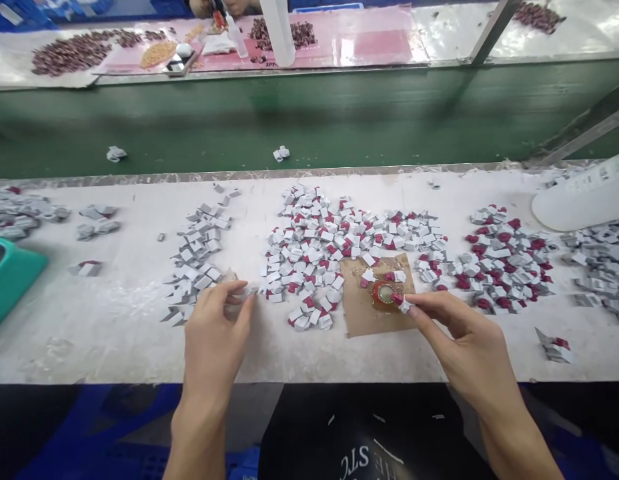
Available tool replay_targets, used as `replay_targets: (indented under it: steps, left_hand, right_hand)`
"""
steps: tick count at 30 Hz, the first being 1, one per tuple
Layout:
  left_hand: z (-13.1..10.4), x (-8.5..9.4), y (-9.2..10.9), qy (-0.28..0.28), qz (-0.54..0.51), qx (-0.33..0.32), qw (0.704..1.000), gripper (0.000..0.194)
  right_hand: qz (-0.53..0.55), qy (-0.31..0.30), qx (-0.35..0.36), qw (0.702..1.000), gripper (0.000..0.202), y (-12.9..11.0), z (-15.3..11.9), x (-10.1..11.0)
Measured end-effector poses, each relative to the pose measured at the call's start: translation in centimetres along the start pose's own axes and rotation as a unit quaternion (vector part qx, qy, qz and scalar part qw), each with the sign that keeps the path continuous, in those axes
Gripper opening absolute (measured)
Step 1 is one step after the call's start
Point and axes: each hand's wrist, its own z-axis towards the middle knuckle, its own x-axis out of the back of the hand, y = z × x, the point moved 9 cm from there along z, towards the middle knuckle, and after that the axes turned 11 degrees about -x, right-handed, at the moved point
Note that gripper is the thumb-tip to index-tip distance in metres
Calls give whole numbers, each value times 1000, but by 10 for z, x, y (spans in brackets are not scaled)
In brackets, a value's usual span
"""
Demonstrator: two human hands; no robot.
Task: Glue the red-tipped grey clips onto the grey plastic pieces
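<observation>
Over by the cardboard [362,321], your right hand [467,340] is pinching a grey-and-maroon piece [403,305] right at the red-rimmed disc [385,293], so a slippery fingertip hold could drop it, though I can't tell if your left hand [214,330] grips anything.

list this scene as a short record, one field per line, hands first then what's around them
left hand: left hand beside the grey pile; grip unclear
right hand: right hand pinching a grey-and-maroon piece
under the pinch: brown board bearing a round red-rimmed object; contact with piece unclear
middle: mixed grey-and-maroon pile
right side: another mixed pile, white container
left edge: teal container
beyond: green strip, pink sheet
</observation>
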Motion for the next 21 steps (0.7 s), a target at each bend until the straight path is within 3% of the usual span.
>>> replay_targets:
  steps: [7, 13, 18, 21]
  left_hand:
    - [1, -5, 2, -16, 9, 13, 1000, 29]
    - [-10, -1, 10, 23, -74, 43, 996, 34]
    - [-17, -3, 47, 42, -190, 14, 981, 27]
    - [-19, -20, 82, -6, -299, 5, 954, 22]
  right_hand:
    - [0, -4, -10, 1000, 16, 2, 3, -4]
    - [-15, -16, -2, 1000, 17, -1, 5, -5]
    - [2, -8, -5, 1000, 15, -2, 5, -3]
    - [79, 7, -27, 996, 13, 0, 5, 0]
